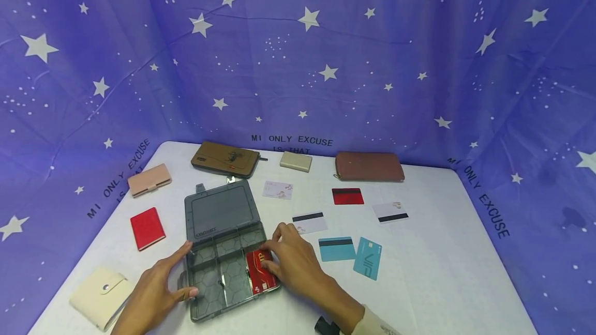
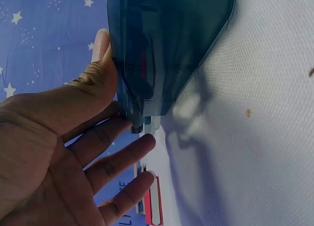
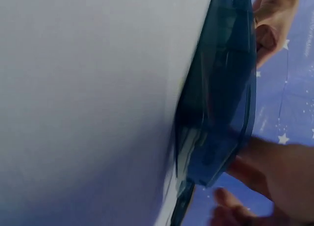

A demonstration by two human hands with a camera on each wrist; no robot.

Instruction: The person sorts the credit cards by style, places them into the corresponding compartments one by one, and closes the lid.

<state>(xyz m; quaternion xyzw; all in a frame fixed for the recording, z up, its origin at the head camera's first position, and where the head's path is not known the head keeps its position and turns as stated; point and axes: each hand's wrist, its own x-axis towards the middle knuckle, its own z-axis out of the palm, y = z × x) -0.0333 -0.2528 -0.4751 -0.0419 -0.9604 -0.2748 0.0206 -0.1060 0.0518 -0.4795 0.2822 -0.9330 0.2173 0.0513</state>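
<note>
A grey see-through plastic organizer box lies on the table with its lid folded back and its compartments facing up. My left hand steadies its left side, thumb and forefinger touching the rim. In the left wrist view, the thumb rests along the box's edge and the other fingers spread loosely below. A red card sits in the right front compartment. My right hand pinches at it, with the thumb over its face and the forefinger at its far end. In the right wrist view, the box wall hides the card's grip.
Two teal cards, white cards and a red striped card lie to the right. Wallets stand around: brown, reddish-brown, gold, pink, red, cream. A starry curtain hangs behind.
</note>
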